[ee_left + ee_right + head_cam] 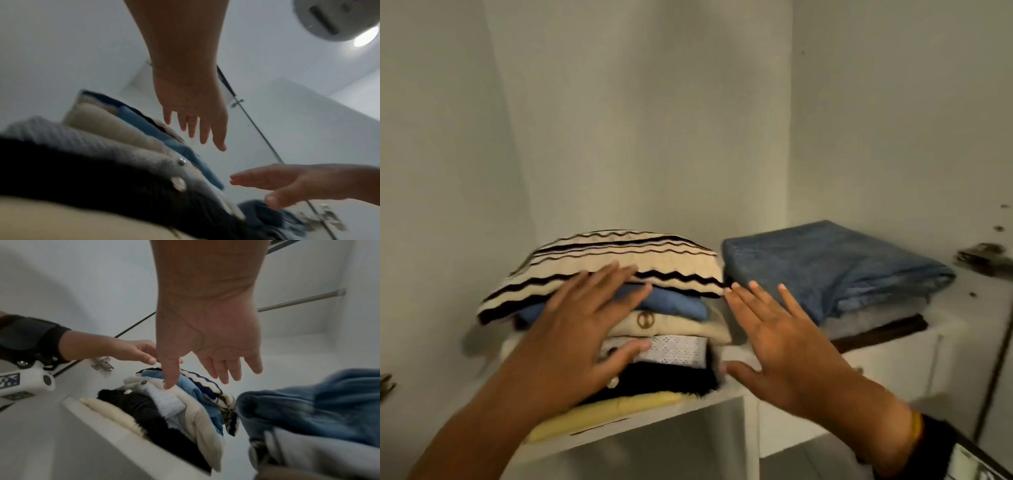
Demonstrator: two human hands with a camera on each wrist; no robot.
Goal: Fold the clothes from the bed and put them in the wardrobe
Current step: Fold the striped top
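Just hands (585, 329) before shelf edge (654, 423)

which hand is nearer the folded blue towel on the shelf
Right. The right hand hovers open just in front of the blue towel, at its left edge; the left hand is over by the striped stack.

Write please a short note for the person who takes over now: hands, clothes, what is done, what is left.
Left hand: open, fingers straight, in front of the tall stack of folded clothes; contact unclear.
Right hand: open, holds nothing, between this stack and the folded blue denim pile.
Both piles lie on the white wardrobe shelf; cream striped knit on top.
Done: these are folded and shelved.
Left: the bed is not in view; check it.
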